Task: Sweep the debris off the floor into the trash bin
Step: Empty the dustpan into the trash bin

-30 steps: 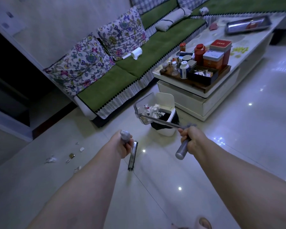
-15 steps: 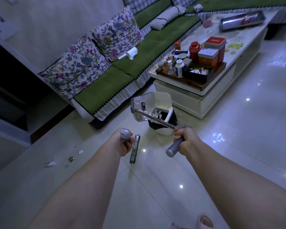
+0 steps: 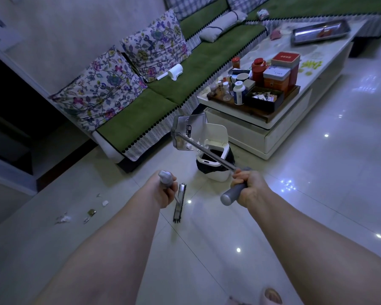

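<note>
My right hand (image 3: 250,187) grips the grey handle of a long-handled dustpan (image 3: 186,134), whose clear scoop is raised and tipped steeply above the white trash bin (image 3: 216,164). The bin stands on the floor with its lid up and a black liner inside. My left hand (image 3: 165,190) holds the grey top of a broom handle; the broom head (image 3: 179,203) rests on the tiles just right of that hand. Scraps of paper debris (image 3: 63,219) and a small brown piece (image 3: 92,212) lie on the floor to the left.
A green sofa (image 3: 161,91) with floral cushions runs behind the bin. A white coffee table (image 3: 279,133) crowded with jars, tins and a tray stands right of it. My foot (image 3: 271,296) shows at the bottom edge. Glossy tiles spread to the right.
The dustpan scoop has tipped up higher over the bin and its paper scraps have dropped out of it. Both hands stayed roughly in place.
</note>
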Demonstrator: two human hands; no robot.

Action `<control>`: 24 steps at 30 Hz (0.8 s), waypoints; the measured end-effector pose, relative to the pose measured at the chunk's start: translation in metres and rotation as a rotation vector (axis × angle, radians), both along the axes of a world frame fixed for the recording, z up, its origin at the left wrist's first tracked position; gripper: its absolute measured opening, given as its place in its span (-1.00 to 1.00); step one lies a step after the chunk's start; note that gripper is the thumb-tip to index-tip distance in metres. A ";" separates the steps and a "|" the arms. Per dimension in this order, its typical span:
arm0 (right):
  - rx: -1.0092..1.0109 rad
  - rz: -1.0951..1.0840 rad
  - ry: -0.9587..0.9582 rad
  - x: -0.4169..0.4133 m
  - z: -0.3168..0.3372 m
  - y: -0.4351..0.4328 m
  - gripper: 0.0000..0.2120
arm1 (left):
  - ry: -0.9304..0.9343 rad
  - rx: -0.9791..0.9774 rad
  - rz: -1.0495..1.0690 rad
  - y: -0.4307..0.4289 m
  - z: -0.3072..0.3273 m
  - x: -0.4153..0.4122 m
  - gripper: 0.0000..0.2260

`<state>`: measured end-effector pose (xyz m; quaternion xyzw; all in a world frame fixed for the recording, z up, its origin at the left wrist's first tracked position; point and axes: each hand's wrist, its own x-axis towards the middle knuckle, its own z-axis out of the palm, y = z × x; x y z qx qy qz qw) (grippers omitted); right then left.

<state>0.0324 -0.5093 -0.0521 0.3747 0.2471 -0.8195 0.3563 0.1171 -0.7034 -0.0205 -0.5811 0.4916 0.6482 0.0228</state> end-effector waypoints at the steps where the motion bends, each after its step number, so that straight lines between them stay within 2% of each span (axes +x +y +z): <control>1: -0.013 -0.006 -0.011 0.001 0.000 0.002 -0.70 | 0.007 0.009 -0.001 0.000 0.001 0.001 -0.79; 9: 0.004 -0.028 -0.005 0.004 0.006 0.014 -0.68 | 0.032 -0.029 0.001 0.005 0.008 0.005 -0.80; 15: -0.103 -0.050 -0.051 0.013 0.003 0.018 -0.68 | -0.002 -0.073 -0.012 0.012 0.013 0.003 -0.80; 24: -0.049 -0.024 -0.045 0.012 0.008 0.022 -0.69 | 0.028 -0.055 -0.012 0.018 0.015 0.005 -0.79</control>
